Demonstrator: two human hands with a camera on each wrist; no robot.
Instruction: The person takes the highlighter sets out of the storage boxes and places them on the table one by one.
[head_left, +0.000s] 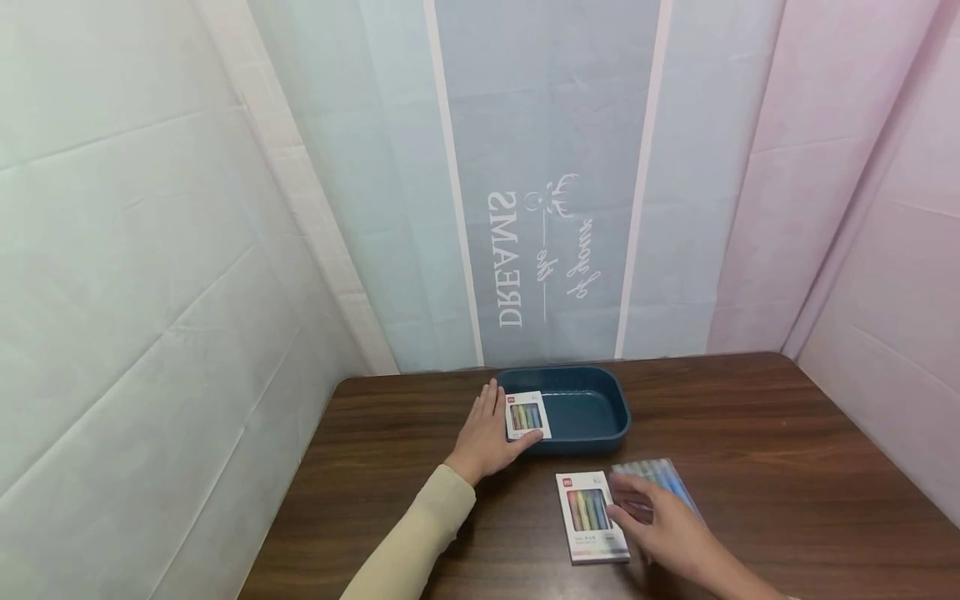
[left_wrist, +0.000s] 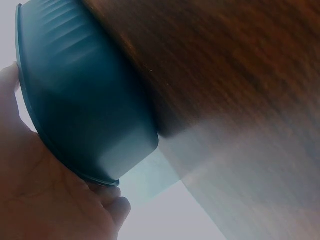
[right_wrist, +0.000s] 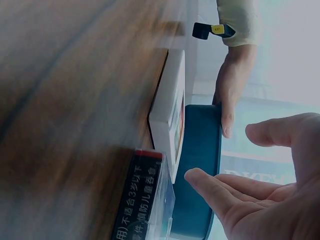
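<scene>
A dark teal plastic bin stands at the back of the table. Inside, at its left end, leans a white box of coloured sticks with a window. My left hand rests on the bin's left rim with fingers extended, its thumb at the box's lower edge; the left wrist view shows the palm against the rim. A second white windowed box lies in front of the bin. Beside it is a clear case of bluish pens, partly covered by my right hand, which hovers with thumb and fingers apart, holding nothing.
The brown wood-grain table ends at a hanging fabric backdrop with mirrored lettering. Pale fabric walls flank both sides. Bare wood shows right of the case and left of the left sleeve.
</scene>
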